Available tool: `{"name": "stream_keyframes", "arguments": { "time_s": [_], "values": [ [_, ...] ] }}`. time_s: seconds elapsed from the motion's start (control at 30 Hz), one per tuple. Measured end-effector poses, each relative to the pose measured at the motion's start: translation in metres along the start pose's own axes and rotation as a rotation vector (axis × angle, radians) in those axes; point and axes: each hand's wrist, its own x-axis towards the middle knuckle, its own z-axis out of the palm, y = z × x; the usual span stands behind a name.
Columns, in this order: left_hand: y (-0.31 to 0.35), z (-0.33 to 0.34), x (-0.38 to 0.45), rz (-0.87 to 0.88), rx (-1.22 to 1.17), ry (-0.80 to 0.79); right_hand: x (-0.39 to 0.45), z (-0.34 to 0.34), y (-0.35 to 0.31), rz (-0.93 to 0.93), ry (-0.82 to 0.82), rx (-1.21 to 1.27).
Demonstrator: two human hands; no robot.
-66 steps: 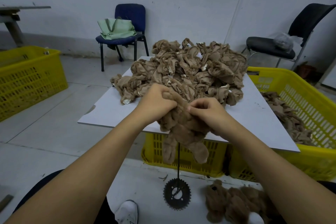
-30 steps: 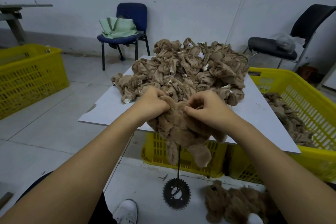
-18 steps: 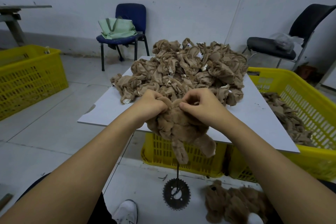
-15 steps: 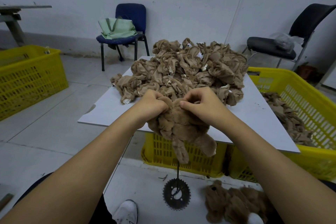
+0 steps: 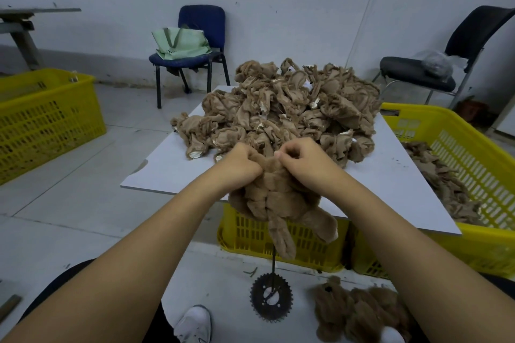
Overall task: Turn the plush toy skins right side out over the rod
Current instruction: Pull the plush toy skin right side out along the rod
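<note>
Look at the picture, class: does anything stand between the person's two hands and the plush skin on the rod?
Nothing visible does. The left hand and right hand both grip the plush skin directly, above the rod.

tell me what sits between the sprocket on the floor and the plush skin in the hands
In the head view, a thin dark rod rises from the sprocket into the plush skin.

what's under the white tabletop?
Under the white tabletop: a yellow slatted plastic crate on the floor. The brown plush skin gripped by both hands covers part of it, so its contents can't be seen.
</note>
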Motion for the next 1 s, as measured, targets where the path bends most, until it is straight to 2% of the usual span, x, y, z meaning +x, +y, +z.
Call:
{"name": "stream_keyframes", "arguments": {
  "time_s": [0.07,0.13,0.2,0.27,0.37,0.43,0.53,0.63,0.77,0.9,1.0],
  "values": [
    [-0.002,0.009,-0.002,0.047,0.130,0.001,-0.001,0.008,0.008,0.036,-0.051,0.008],
    [-0.002,0.017,-0.005,0.195,0.280,0.041,-0.003,0.015,0.015,0.039,-0.055,0.024],
    [0.000,0.022,-0.008,0.394,0.511,0.102,-0.004,0.021,0.019,0.024,-0.045,-0.057],
    [0.002,0.025,-0.010,0.466,0.595,0.144,-0.007,0.023,0.022,0.013,-0.005,-0.163],
    [0.001,0.029,-0.009,0.392,0.582,0.151,-0.017,0.021,0.029,-0.021,0.102,-0.122],
    [-0.003,0.034,-0.008,0.317,0.582,0.122,-0.026,0.019,0.033,-0.094,0.113,-0.069],
    [-0.009,0.046,-0.006,0.162,0.582,0.087,-0.035,0.024,0.043,-0.153,-0.024,-0.130],
    [-0.012,0.056,-0.002,0.085,0.617,0.108,-0.035,0.029,0.054,-0.154,-0.086,-0.050],
    [-0.010,0.059,-0.005,0.181,0.552,0.147,-0.038,0.026,0.059,-0.155,-0.046,-0.055],
    [-0.004,0.057,-0.015,0.368,0.211,0.237,-0.033,0.023,0.051,-0.176,0.021,0.040],
    [0.003,0.053,-0.017,0.419,0.119,0.232,-0.028,0.018,0.041,-0.232,0.052,0.059]
  ]
}}
